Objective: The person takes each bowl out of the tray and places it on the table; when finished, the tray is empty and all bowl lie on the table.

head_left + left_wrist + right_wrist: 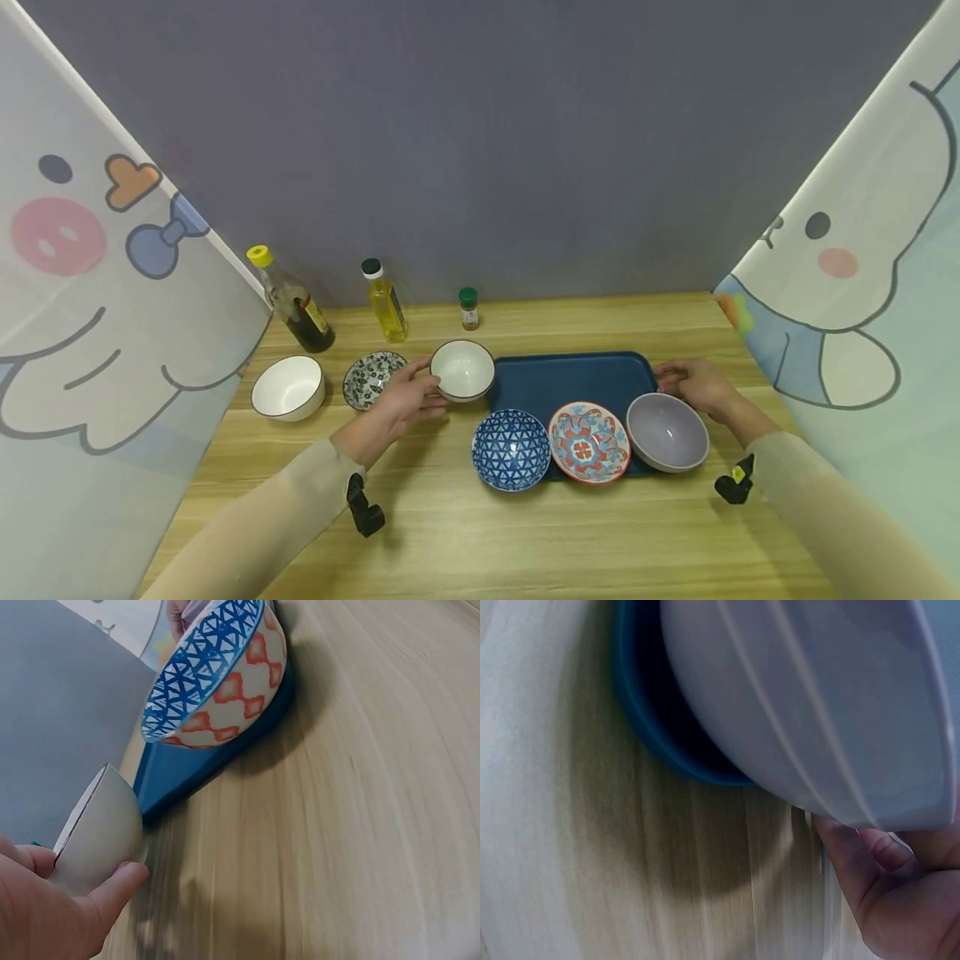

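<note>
My left hand (405,402) holds a small white bowl (462,371) with a dark rim, at the left end of the blue tray (566,379). In the left wrist view the thumb presses the bowl's outer side, and the fingers are partly hidden behind it. Loosely bent, the fingers of my right hand (697,387) lie right at the tray's right edge, behind the lavender bowl (667,432); that bowl covers some fingertips in the right wrist view. Along the tray's front sit a blue triangle-patterned bowl (512,450), a red-and-blue floral bowl (589,442) and the lavender one.
At the left stand a white bowl (288,387) and a black-and-white floral dish (369,381). Behind them are a dark sauce bottle (306,321) with a yellow cap, an oil bottle (387,307) and a green-capped spice jar (468,309). A grey wall (480,167) closes the back.
</note>
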Tool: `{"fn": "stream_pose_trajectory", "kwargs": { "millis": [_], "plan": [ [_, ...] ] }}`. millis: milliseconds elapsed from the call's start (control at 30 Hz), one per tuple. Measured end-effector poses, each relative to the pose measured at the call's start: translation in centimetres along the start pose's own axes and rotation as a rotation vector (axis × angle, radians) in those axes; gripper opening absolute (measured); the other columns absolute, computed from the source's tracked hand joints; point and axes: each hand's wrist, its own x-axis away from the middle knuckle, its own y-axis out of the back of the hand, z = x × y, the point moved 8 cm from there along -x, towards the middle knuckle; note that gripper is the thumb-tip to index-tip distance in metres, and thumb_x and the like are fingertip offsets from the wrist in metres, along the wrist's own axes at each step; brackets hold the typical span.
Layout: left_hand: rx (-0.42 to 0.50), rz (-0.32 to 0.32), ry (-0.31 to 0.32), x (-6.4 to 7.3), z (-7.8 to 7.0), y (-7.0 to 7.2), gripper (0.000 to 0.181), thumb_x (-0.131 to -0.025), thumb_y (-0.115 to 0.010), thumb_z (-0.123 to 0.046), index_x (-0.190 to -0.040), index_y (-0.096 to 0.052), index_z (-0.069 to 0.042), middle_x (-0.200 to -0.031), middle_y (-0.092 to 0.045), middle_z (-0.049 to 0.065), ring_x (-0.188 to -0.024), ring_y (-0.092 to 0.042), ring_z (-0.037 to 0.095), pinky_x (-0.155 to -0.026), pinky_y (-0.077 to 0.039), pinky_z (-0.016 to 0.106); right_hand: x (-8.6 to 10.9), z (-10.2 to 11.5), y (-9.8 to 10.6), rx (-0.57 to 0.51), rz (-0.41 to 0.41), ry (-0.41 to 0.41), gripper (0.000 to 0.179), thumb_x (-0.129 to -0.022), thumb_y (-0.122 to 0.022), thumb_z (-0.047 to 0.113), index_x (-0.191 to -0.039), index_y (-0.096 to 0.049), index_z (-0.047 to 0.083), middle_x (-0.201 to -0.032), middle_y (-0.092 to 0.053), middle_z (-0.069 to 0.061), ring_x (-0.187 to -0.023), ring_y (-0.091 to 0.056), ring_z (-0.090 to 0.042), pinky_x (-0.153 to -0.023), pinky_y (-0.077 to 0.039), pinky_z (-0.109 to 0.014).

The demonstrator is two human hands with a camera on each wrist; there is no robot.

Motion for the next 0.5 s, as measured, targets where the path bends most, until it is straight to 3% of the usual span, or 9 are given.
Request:
{"fn": "stream_pose_trajectory", "kwargs": {
  "millis": [200,500],
  "plan": [
    [-0.014,-0.013,-0.006,0.17,0.45,0.06,0.061,-0.105,-0.053,-0.008,-0.162,-0.03,-0.014,-0.128,-0.058,0.033,-0.095,-0.072,0.033,-0.094,-0.061,0.05,0.16,0.01,0.05,-0.004,-0.006,-0.002,0.045,-0.088,-0.057,-0.015,-0.133,-0.054,-0.018,-0.108,-0.071,-0.028,-0.084,-0.068,-0.006,-0.066,-0.057,-0.023],
    [-0.047,-0.014,-0.045,-0.02,0.73,-0.17,0.059,-0.106,-0.054,-0.012,-0.161,-0.032,-0.016,-0.127,-0.061,0.032,-0.105,-0.072,0.04,-0.091,-0.062,0.05,0.29,0.37,0.01,-0.008,-0.013,0.004,0.046,-0.086,-0.057,-0.015,-0.132,-0.054,-0.019,-0.107,-0.072,-0.027,-0.083,-0.068,-0.004,-0.067,-0.058,-0.022]
  ]
}}
